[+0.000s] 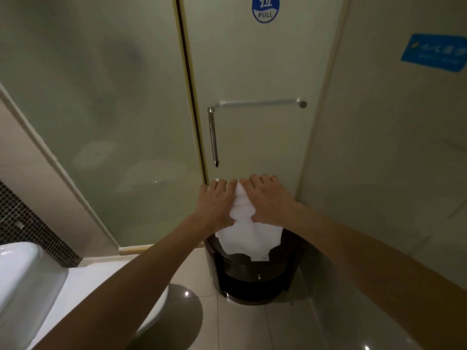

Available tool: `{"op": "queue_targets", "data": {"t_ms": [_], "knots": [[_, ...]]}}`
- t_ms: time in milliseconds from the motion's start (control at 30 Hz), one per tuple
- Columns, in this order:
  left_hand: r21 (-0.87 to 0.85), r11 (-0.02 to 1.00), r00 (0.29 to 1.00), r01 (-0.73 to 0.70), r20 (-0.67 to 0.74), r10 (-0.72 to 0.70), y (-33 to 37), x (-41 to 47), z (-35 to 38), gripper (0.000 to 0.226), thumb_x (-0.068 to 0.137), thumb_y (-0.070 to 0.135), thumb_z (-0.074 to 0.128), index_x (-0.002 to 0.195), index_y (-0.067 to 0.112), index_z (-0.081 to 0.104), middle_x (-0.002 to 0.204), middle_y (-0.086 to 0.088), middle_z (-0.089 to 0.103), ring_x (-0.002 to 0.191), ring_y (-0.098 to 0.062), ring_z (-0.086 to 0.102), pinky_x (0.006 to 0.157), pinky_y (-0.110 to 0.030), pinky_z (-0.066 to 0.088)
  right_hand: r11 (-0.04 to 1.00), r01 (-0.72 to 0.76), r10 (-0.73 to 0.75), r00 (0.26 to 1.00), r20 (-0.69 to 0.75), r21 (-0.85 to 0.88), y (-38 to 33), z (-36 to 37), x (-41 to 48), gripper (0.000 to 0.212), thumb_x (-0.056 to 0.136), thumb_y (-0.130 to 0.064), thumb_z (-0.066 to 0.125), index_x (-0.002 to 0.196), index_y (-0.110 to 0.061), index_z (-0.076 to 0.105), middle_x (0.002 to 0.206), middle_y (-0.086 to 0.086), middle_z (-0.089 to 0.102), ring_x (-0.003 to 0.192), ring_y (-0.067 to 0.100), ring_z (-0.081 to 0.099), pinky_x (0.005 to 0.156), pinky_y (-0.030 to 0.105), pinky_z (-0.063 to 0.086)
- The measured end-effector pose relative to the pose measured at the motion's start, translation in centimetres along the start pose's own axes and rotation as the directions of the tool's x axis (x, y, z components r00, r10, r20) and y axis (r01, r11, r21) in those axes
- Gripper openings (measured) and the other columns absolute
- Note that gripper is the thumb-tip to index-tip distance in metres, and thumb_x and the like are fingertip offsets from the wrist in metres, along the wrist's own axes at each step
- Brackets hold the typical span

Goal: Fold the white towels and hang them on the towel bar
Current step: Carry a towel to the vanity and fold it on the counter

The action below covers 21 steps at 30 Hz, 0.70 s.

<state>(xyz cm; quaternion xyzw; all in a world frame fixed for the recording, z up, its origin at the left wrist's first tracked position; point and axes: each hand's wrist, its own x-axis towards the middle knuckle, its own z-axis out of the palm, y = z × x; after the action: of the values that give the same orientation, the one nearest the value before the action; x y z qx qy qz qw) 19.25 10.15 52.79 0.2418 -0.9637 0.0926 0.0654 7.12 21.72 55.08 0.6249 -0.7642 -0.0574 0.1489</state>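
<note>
One white towel point(249, 229), held out in front of a frosted glass door point(255, 72), its upper part bunched between two hands and its lower part hanging loose over a dark round bin point(252, 276) on the tiled floor point(252, 327); a small label shows at the lower right corner of the cloth. Left hand point(214, 203): palm down, fingers curled over the top edge of the towel, thumb under its left side, grasping the cloth. Right hand point(266, 198): palm down, fingers curled over the top edge just beside the left hand's fingers, thumb pressed to the right side of the bunched part, likewise grasping the cloth. Both forearms bare, reaching in from the lower edge of the view. Towel bar point(257, 103): horizontal, fixed across the door above the hands, apart from the towel, nothing on it. Door handle point(213, 137): vertical metal bar at the left end of the towel bar, near the door's edge. Round blue sign point(265, 8) reading PULL at the top of the door. Rectangular blue sticker point(434, 53) on the panel to the right, text blurred. White toilet point(32, 286) at lower left. Frosted glass panel point(101, 97) to the left of the door.
</note>
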Motion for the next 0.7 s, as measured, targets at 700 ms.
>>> {"op": "queue_targets", "data": {"t_ms": [700], "knots": [[0.101,0.806,0.804,0.583,0.073,-0.590,-11.3,5.5,3.5,0.092,0.061,0.044,0.069,0.141,0.020,0.028,0.129,-0.005,0.047,0.118,-0.027,0.045,0.091,-0.039,0.037,0.817,0.569,-0.556,0.820,-0.138,0.092,-1.2,5.8,23.3,0.076,0.070,-0.045,0.066,0.134,-0.015,0.039,0.116,0.010,0.054,0.098,0.031,0.054,0.083,0.040,0.043]]}}
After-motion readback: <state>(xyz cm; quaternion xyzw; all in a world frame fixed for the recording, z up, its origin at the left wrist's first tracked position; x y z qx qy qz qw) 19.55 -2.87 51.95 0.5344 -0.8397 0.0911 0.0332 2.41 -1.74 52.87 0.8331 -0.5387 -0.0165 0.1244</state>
